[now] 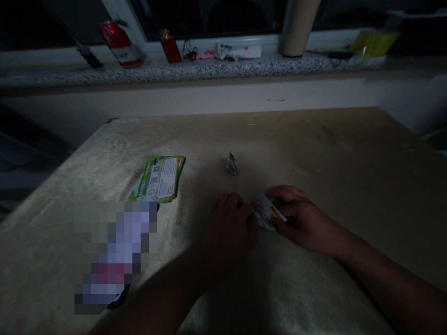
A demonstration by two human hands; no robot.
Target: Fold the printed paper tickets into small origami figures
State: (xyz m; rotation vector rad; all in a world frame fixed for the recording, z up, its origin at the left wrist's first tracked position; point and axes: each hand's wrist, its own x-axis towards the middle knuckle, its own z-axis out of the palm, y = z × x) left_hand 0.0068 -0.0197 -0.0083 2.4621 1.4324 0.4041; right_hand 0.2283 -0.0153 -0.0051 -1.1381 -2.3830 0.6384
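Low over the middle of the table, a small piece of printed paper (267, 213), partly folded, is between my two hands. My right hand (298, 216) grips its right side with thumb and fingers. My left hand (232, 221) has its fingers curled at the paper's left edge, and its thumb and fingertip seem pressed on it; the dim light hides the exact grip. Just beyond my hands stands a small folded paper piece (232, 164) with a pointed top. To the left lies a stack of green printed leaflets (162, 179).
A blurred-out bluish object (122, 251) lies at the table's left front. Behind the table (331, 153), a granite sill (209, 69) carries a red can (120, 44), a small red bottle (170, 47), a crumpled wrapper (237, 52), a tan cylinder (301, 28) and a yellow item (373, 43).
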